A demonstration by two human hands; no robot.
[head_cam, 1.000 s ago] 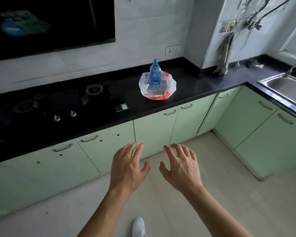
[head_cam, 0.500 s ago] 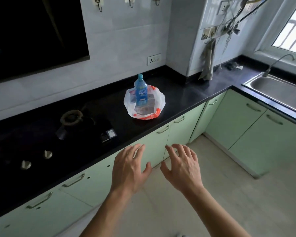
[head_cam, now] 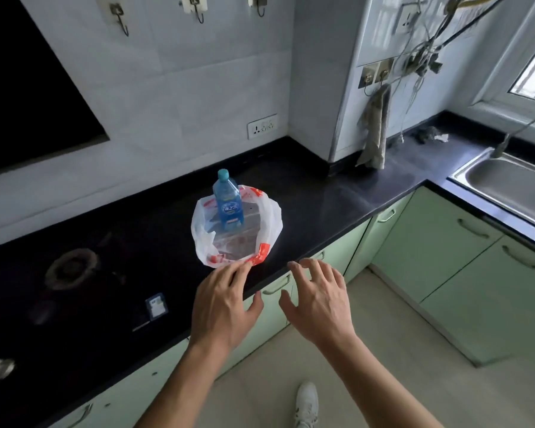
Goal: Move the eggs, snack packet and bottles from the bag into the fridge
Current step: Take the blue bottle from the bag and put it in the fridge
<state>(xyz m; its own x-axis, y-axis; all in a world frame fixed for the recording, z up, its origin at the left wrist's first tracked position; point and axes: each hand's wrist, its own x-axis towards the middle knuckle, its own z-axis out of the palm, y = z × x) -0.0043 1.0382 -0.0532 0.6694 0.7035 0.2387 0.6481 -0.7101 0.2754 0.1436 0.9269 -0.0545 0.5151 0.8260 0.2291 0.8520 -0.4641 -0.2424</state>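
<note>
A white plastic bag with red print lies open on the black counter. A blue bottle with a teal cap stands upright in it, and something flat and clear-wrapped lies on the bag's bottom. My left hand hovers with spread fingers, its fingertips at the bag's near rim. To its right, my right hand is spread over the counter's front edge. Neither hand holds anything. No fridge is in view.
A gas hob sits in the counter to the left, with a small card beside it. Pale green cabinets run below. A steel sink is at the right. A cloth hangs in the corner.
I have come closer to the counter, so the bag looks larger and nearer. Both hands have reached forward; the left fingertips now meet the bag's near rim.
</note>
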